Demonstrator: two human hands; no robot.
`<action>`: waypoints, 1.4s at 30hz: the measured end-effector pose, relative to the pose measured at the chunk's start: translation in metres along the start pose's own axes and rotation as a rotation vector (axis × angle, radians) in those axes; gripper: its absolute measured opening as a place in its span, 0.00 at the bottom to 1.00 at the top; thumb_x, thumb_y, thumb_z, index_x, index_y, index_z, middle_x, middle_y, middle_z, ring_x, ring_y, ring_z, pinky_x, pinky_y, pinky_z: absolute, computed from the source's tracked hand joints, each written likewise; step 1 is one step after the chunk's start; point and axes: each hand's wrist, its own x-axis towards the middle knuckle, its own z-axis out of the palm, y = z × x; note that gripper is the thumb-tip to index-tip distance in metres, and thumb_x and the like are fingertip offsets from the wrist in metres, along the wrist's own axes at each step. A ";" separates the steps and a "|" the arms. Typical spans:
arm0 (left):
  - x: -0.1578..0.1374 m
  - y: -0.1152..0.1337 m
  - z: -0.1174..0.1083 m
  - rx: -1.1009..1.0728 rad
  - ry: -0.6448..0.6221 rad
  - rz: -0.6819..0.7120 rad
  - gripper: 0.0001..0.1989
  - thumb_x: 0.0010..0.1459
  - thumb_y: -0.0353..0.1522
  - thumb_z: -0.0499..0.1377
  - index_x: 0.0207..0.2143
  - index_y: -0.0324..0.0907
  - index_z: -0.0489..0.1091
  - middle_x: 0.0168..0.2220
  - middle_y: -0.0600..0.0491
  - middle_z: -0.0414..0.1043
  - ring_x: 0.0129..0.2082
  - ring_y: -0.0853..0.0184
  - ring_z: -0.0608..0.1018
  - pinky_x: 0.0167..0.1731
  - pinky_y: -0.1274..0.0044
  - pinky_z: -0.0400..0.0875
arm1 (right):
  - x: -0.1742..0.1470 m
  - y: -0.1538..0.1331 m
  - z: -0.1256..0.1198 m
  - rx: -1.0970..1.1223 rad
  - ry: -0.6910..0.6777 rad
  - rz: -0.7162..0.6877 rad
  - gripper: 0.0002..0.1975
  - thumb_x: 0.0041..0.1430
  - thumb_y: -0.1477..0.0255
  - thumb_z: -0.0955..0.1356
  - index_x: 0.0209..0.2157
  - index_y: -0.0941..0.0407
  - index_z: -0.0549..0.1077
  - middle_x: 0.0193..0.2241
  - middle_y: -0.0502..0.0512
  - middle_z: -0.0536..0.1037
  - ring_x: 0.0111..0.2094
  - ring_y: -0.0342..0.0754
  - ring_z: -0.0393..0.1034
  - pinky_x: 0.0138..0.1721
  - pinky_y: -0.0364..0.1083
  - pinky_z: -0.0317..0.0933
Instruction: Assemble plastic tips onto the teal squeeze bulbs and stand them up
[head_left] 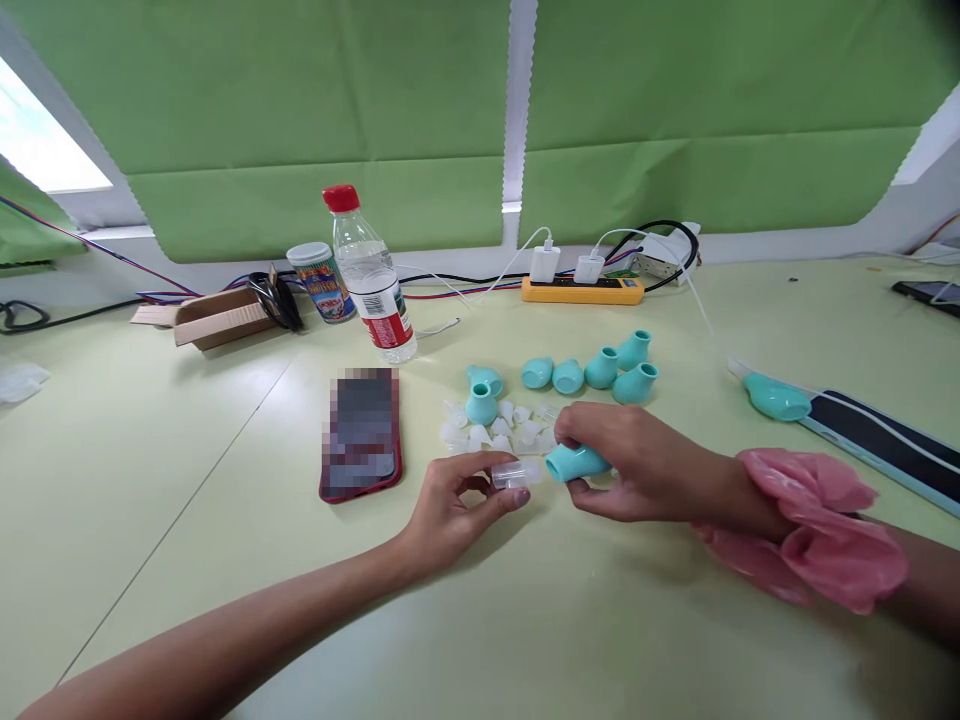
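Note:
Between the thumb and fingers of my left hand [457,505] is a short clear plastic tube [516,474], lying sideways. My right hand [630,465] grips a turquoise bulb-shaped plastic piece [576,463], its round opening turned left toward the tube. A small gap separates the two parts. Just beyond my hands lies a pile of small translucent white plastic pieces [501,427]. A turquoise piece [481,404] stands upright at that pile, with another behind it. Farther back and right is a group of several similar turquoise pieces [601,369].
A red-edged phone [361,435] lies left of the pile. Behind it stand a red-capped water bottle [375,290], a can [322,284] and an open cardboard box [225,318]. An orange power strip [583,291] sits at the back. At right, a turquoise piece [778,397] rests by a dark, flat panel [885,437].

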 end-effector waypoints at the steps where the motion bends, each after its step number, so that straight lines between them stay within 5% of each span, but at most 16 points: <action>1: 0.000 0.000 0.000 -0.003 -0.003 0.003 0.15 0.47 0.36 0.60 0.36 0.34 0.72 0.30 0.47 0.72 0.26 0.68 0.72 0.28 0.76 0.71 | 0.000 -0.001 0.004 -0.006 0.025 -0.009 0.08 0.42 0.77 0.62 0.29 0.57 0.61 0.24 0.50 0.66 0.24 0.42 0.58 0.24 0.41 0.53; 5: 0.000 0.001 -0.001 0.004 -0.038 0.010 0.15 0.47 0.36 0.60 0.35 0.34 0.72 0.28 0.48 0.71 0.25 0.69 0.71 0.27 0.77 0.70 | -0.003 0.000 0.017 -0.017 0.100 -0.020 0.10 0.45 0.76 0.62 0.34 0.58 0.62 0.25 0.52 0.68 0.24 0.43 0.60 0.24 0.41 0.53; 13: 0.000 0.003 -0.002 0.104 -0.080 0.044 0.15 0.48 0.37 0.60 0.33 0.34 0.73 0.24 0.50 0.70 0.23 0.71 0.68 0.23 0.80 0.65 | -0.009 -0.006 0.030 -0.188 0.160 -0.055 0.05 0.52 0.77 0.59 0.28 0.59 0.65 0.21 0.53 0.67 0.21 0.43 0.60 0.20 0.41 0.49; 17: 0.001 0.011 -0.002 0.270 -0.090 0.150 0.12 0.49 0.36 0.59 0.31 0.35 0.72 0.21 0.52 0.68 0.20 0.72 0.65 0.21 0.80 0.63 | -0.010 -0.008 0.035 -0.165 0.189 -0.042 0.06 0.52 0.77 0.59 0.26 0.59 0.65 0.20 0.53 0.67 0.21 0.43 0.60 0.20 0.41 0.49; 22: -0.001 0.015 -0.003 0.418 -0.063 0.439 0.09 0.51 0.31 0.57 0.33 0.34 0.69 0.20 0.53 0.64 0.20 0.72 0.63 0.20 0.80 0.61 | -0.009 -0.014 0.037 0.143 0.198 0.117 0.04 0.44 0.79 0.61 0.25 0.58 0.64 0.19 0.49 0.68 0.20 0.40 0.59 0.21 0.39 0.50; 26: -0.003 0.013 -0.003 0.559 -0.052 0.693 0.08 0.53 0.27 0.54 0.37 0.34 0.65 0.23 0.51 0.66 0.22 0.71 0.64 0.21 0.78 0.62 | -0.005 -0.019 0.032 0.385 0.057 0.272 0.05 0.38 0.80 0.62 0.21 0.57 0.63 0.16 0.45 0.64 0.18 0.37 0.55 0.20 0.38 0.49; 32: -0.005 0.015 -0.003 0.824 -0.067 0.857 0.08 0.53 0.23 0.52 0.38 0.32 0.61 0.26 0.48 0.68 0.24 0.68 0.65 0.23 0.75 0.65 | -0.001 -0.021 0.026 0.661 -0.163 0.430 0.04 0.38 0.80 0.63 0.19 0.58 0.62 0.16 0.45 0.61 0.20 0.38 0.55 0.19 0.37 0.50; 42: -0.003 0.007 -0.007 0.947 -0.067 1.077 0.12 0.52 0.25 0.55 0.40 0.28 0.61 0.22 0.50 0.67 0.22 0.69 0.67 0.17 0.78 0.63 | -0.005 -0.017 0.029 0.764 -0.354 0.466 0.03 0.40 0.75 0.65 0.21 0.58 0.64 0.17 0.45 0.60 0.20 0.37 0.55 0.19 0.37 0.51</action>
